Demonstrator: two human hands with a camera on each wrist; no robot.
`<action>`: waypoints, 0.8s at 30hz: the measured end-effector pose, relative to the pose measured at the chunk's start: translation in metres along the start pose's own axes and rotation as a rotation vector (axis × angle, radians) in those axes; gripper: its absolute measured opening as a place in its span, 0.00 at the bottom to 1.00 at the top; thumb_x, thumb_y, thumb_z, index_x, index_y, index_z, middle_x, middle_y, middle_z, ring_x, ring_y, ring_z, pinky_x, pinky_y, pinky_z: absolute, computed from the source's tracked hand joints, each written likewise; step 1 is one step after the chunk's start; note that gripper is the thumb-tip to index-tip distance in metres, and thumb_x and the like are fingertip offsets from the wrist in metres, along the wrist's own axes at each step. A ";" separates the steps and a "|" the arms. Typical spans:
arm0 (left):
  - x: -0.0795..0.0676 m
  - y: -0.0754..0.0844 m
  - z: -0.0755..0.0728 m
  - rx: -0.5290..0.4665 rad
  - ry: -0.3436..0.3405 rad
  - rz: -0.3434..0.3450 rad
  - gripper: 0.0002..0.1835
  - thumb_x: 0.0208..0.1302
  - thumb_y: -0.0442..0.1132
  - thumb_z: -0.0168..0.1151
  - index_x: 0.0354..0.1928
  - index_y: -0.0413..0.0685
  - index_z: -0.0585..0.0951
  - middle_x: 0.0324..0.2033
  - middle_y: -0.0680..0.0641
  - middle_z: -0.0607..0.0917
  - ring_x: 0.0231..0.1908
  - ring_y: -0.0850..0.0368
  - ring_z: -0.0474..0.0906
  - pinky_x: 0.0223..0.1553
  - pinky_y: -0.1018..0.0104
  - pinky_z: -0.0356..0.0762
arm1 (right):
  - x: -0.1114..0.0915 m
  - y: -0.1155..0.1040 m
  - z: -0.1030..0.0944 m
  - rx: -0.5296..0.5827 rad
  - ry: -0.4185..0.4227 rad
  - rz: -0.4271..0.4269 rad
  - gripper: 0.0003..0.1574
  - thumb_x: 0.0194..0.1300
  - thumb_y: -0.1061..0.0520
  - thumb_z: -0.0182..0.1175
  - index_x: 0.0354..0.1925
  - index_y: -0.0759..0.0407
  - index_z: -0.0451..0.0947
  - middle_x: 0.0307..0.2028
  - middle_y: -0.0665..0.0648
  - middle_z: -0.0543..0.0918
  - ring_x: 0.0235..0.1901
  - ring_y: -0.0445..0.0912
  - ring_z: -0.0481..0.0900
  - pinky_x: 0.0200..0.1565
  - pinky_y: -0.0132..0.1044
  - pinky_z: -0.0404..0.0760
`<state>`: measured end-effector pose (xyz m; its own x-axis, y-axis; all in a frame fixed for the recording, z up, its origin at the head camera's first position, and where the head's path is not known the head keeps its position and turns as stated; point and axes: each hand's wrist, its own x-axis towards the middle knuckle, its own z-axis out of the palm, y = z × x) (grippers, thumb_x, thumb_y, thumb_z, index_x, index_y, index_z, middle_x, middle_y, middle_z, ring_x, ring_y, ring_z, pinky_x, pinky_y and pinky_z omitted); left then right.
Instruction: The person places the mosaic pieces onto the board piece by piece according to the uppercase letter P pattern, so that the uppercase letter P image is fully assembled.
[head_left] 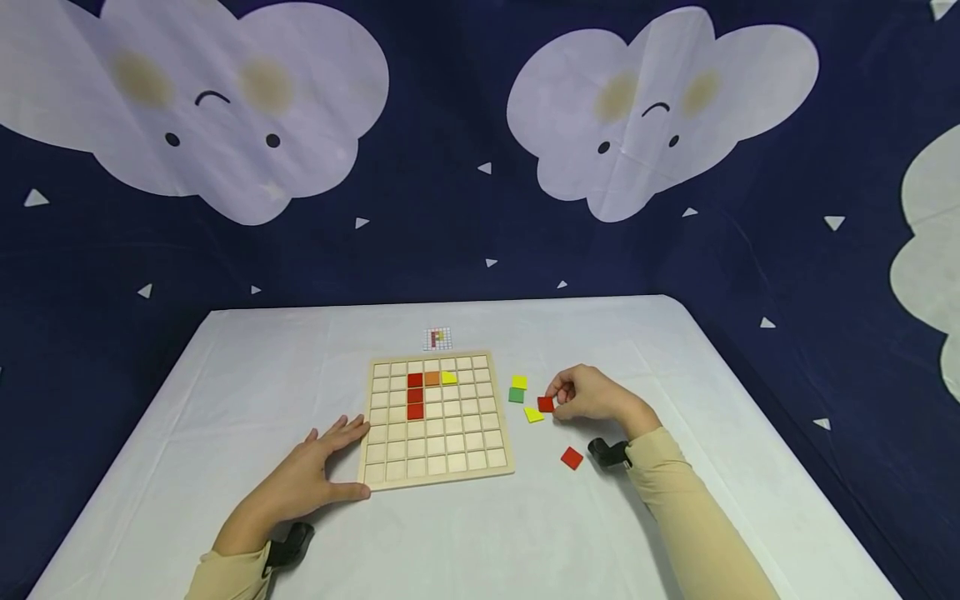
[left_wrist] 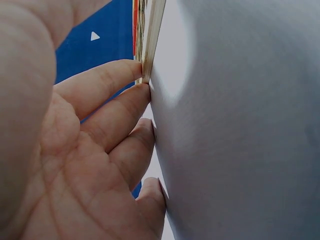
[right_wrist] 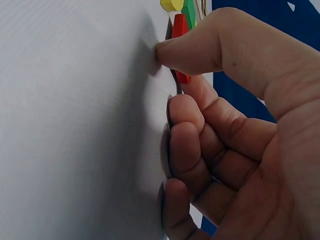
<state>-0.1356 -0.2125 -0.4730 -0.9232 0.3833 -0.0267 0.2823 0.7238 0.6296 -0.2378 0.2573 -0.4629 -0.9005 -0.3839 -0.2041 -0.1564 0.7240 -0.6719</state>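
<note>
A light wooden grid board (head_left: 438, 483) lies flat on the table. In its grid sit three red square tiles (head_left: 416, 396) in a column, an orange tile (head_left: 432, 378) and a yellow piece with a slanted or rounded edge (head_left: 448, 377). My left hand (head_left: 311, 471) rests at the board's left side, fingers extended, fingertips and thumb touching its edge. To the right of the board, my right hand (head_left: 600, 396) pinches a red square tile (right_wrist: 181, 25) between thumb and index finger, at the table surface. The other fingers curl against the cloth in the right wrist view.
A small pattern card (head_left: 437, 338) lies beyond the board. Between board and right hand are a yellow tile (head_left: 519, 382), a green tile (head_left: 517, 395) and a yellow piece (head_left: 533, 415). Another red tile (head_left: 572, 458) lies nearer me on the white cloth (head_left: 480, 542).
</note>
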 end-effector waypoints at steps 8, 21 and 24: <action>0.000 -0.001 0.000 0.007 0.007 0.003 0.53 0.49 0.54 0.87 0.76 0.42 0.75 0.79 0.38 0.70 0.82 0.30 0.58 0.79 0.21 0.46 | 0.000 -0.001 -0.001 -0.012 0.015 -0.002 0.14 0.54 0.65 0.74 0.41 0.61 0.85 0.30 0.50 0.81 0.32 0.42 0.76 0.35 0.30 0.76; 0.000 0.001 -0.001 0.010 0.004 0.007 0.53 0.49 0.55 0.86 0.76 0.41 0.74 0.79 0.38 0.70 0.81 0.30 0.58 0.79 0.20 0.46 | 0.006 -0.027 -0.005 0.004 0.041 -0.071 0.13 0.56 0.65 0.70 0.42 0.61 0.85 0.31 0.50 0.81 0.33 0.42 0.77 0.36 0.30 0.77; 0.000 0.000 0.000 0.016 0.004 0.006 0.54 0.49 0.55 0.86 0.76 0.41 0.74 0.79 0.38 0.70 0.81 0.30 0.58 0.79 0.20 0.47 | 0.011 -0.038 -0.001 0.010 0.024 -0.089 0.13 0.56 0.65 0.70 0.42 0.61 0.84 0.31 0.49 0.81 0.33 0.42 0.76 0.37 0.30 0.77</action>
<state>-0.1352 -0.2125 -0.4724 -0.9224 0.3858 -0.0200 0.2921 0.7303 0.6175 -0.2421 0.2265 -0.4385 -0.8926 -0.4328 -0.1264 -0.2324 0.6819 -0.6936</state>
